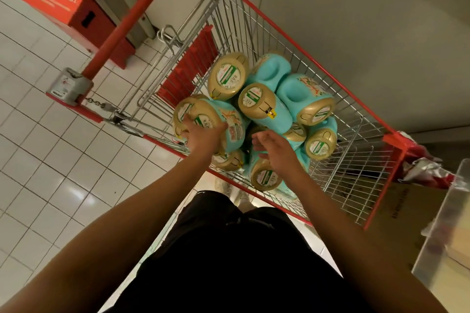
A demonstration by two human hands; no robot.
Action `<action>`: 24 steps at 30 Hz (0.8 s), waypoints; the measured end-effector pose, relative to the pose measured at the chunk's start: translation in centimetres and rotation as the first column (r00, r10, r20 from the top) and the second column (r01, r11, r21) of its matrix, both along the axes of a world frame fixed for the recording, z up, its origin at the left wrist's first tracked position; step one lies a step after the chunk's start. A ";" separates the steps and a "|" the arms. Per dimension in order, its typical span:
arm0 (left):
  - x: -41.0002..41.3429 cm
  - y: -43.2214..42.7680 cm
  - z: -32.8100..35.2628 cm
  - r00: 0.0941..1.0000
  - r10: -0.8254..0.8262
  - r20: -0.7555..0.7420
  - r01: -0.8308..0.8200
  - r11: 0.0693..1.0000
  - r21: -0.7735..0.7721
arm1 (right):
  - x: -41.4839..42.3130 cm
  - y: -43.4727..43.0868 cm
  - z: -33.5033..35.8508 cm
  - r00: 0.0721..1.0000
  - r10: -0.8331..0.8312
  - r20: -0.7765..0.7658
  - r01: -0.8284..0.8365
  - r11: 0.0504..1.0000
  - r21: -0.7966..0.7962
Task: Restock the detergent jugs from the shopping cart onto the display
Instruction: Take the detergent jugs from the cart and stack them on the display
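Note:
A wire shopping cart [256, 33] with red trim holds several teal detergent jugs with gold caps. My left hand [201, 134] grips the gold cap end of one jug [234, 124] raised at the cart's near left side. My right hand [274, 146] hovers over the pile with fingers loosely curled, holding nothing, just above another jug [265, 175]. More jugs [305, 99] lie stacked in the cart's middle, caps facing up.
The cart's red handle bar [132, 15] and coin lock [68, 85] are at the left. A red box [63, 5] stands on the white tiled floor. A cardboard box [396, 213] and a clear plastic panel [447, 223] sit at the right.

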State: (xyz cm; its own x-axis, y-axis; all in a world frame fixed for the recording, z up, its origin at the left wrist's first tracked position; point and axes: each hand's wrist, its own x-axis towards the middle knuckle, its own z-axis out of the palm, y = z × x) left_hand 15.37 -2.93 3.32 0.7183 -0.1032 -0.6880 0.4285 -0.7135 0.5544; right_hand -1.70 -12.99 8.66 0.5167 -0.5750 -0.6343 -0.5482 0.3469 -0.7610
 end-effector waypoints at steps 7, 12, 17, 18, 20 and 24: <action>0.6 5.3 4.4 0.984 -0.156 0.084 0.174 0.934 -0.311 | -0.7 -2.0 -0.1 0.998 0.001 0.062 0.001 1.000 -0.023; 1.3 6.5 8.7 0.900 -0.430 -0.072 0.358 0.823 -0.440 | -0.7 -3.0 0.5 0.986 0.022 0.167 -0.017 0.999 -0.034; 1.1 5.6 12.6 0.720 -0.671 -0.175 0.511 0.684 -0.521 | -2.0 -4.2 2.4 0.969 0.149 0.199 -0.156 0.987 0.024; 0.8 5.1 13.0 0.689 -0.699 -0.190 0.516 0.658 -0.549 | -2.6 -4.4 2.8 0.959 0.162 0.231 -0.192 0.975 0.111; -0.1 4.2 13.3 0.664 -0.716 -0.218 0.493 0.637 -0.593 | -4.1 -4.5 3.5 0.945 0.171 0.280 -0.250 0.927 0.280; -2.1 2.5 13.3 0.747 -0.613 -0.256 0.354 0.693 -0.628 | -6.6 -3.6 3.9 0.940 0.130 0.317 -0.233 0.922 0.311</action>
